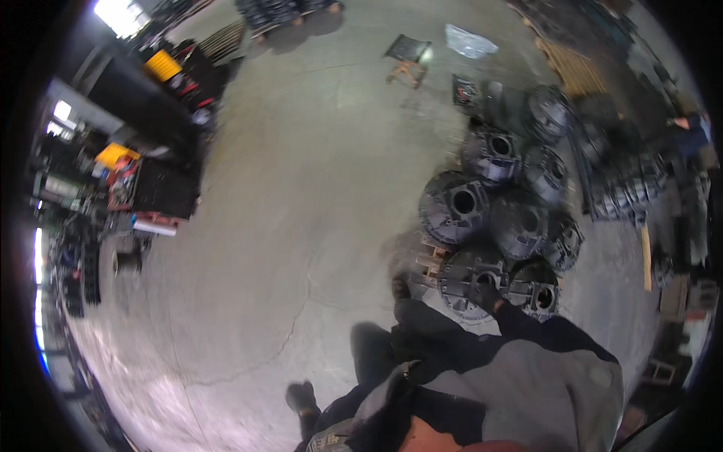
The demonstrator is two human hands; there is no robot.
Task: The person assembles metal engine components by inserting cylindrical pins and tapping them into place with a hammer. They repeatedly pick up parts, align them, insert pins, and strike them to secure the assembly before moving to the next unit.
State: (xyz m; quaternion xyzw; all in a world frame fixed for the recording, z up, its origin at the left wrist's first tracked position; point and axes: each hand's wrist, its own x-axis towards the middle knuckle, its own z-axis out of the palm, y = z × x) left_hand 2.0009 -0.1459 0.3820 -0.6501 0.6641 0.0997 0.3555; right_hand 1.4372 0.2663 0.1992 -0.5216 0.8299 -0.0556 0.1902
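My right hand (486, 294), in a dark glove, reaches down to a round dark-grey metal housing (458, 280). Its fingers are closed at the edge of the round opening in the middle of that housing; the fingertips are hidden inside. The housing lies at the near end of a group of similar castings, with another metal housing (520, 288) close on its right. My left hand (301, 396), also gloved, hangs out to the left above the concrete floor. It holds nothing I can see, and its fingers look loosely apart, though small and soft in the picture.
Several more metal housings (520, 222) stand beyond, partly on a wooden pallet (431, 260). A folding stool (407, 50) and a plastic sheet (470, 42) are farther off. Dark cabinets with yellow bins (118, 156) line the left. Another person's arm (689, 124) shows at far right.
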